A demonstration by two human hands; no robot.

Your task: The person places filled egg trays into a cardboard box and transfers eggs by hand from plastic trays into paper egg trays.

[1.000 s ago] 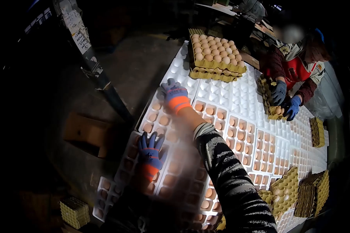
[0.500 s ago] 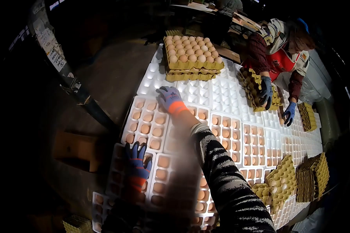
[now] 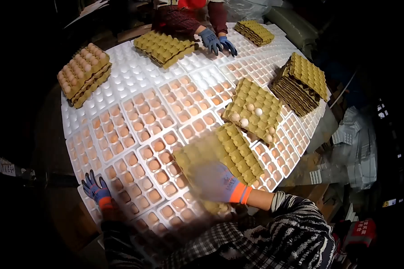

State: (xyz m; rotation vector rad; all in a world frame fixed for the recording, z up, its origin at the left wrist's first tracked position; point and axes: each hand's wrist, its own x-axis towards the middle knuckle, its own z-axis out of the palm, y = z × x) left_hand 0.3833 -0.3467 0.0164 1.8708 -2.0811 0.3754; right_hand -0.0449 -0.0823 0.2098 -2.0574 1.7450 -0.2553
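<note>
My left hand [image 3: 95,187], in a blue and orange glove, rests with spread fingers on the white foam trays at the left edge, holding nothing. My right hand [image 3: 215,180], blurred by motion, is over the near corner of a yellow-green egg carton [image 3: 239,154]; whether its fingers grip the carton is unclear. Brown eggs [image 3: 159,145] fill the compartments of the foam trays [image 3: 141,145] around both hands. Beyond the near carton, another carton [image 3: 256,101] lies tilted with several loose eggs on it.
Stacked cartons full of eggs [image 3: 84,69] stand at the far left. Empty cartons are stacked at the right [image 3: 303,80], far right [image 3: 254,32] and far side [image 3: 164,47]. Across the table, a co-worker's gloved hands [image 3: 217,43] are over the trays.
The view has swung toward the right. My right hand has gone from the far left trays to the near carton. My left hand stays spread on the trays at the left edge.
</note>
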